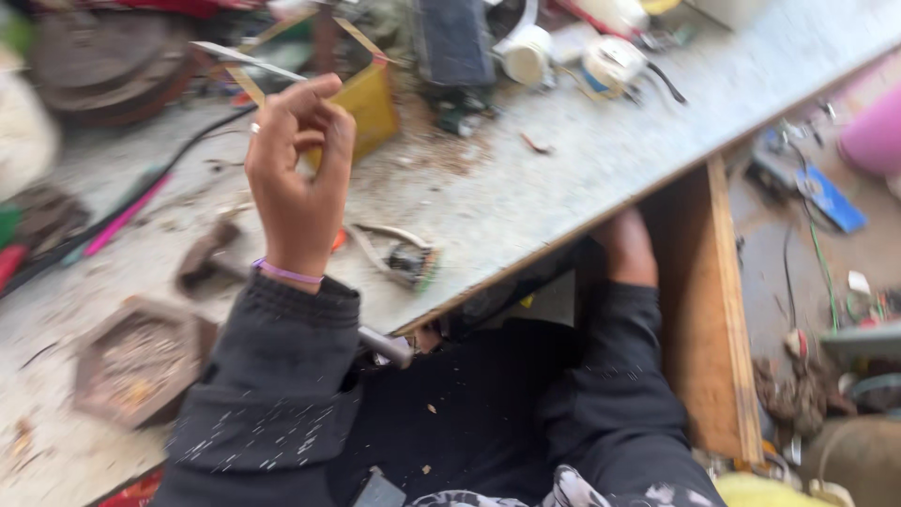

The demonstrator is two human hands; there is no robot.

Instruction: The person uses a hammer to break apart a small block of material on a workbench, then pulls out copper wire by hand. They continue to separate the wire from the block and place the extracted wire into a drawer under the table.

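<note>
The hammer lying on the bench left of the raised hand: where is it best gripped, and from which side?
Probably the handle end. The hammer lies flat, its dark head toward the upper right, handle running lower left. Come from above on the near side; the left hand hangs just right of it. The picture is blurred.

Grey, dusty table (563,178); yellow box (371,108); purple wristband (286,273); black sleeves (272,394) flecked white; blurred pink stick (127,214), perhaps a pen.

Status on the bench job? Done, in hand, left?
Done: nothing clearly finished; debris litters the workbench. In hand: left hand is raised, pinching a thin flat strip; right hand reaches under the bench edge, fingers hidden. Left: pliers and yellow box lie untouched.
</note>
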